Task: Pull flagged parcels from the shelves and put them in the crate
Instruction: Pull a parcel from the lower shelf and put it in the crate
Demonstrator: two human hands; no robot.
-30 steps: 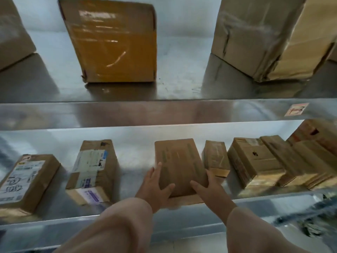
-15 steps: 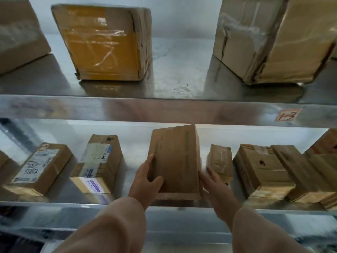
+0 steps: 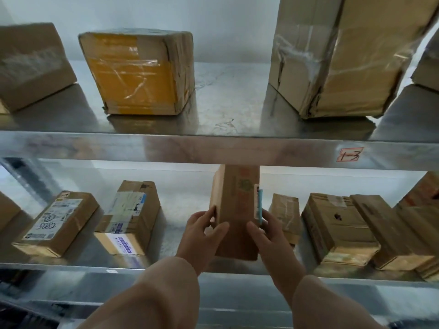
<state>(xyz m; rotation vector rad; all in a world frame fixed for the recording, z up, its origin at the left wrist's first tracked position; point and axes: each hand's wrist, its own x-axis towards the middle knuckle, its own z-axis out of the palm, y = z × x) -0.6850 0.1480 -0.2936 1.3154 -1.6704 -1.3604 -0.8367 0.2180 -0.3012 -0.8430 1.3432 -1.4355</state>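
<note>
Steel shelving filled your head view: the upper shelf [image 3: 225, 110] carried large cartons, and the lower shelf [image 3: 180, 205] carried a row of smaller boxes. The brown parcel [image 3: 237, 210] stood on end near the lower shelf's front, its long axis upright. Your left hand [image 3: 199, 236] and right hand [image 3: 270, 236] gripped its lower sides. A blue tag [image 3: 260, 205] showed on its right edge.

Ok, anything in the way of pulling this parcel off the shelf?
Nothing visible in front of the parcel, gripped by left hand and right hand. Its top sits close under the upper shelf lip. No crate in view.
</note>
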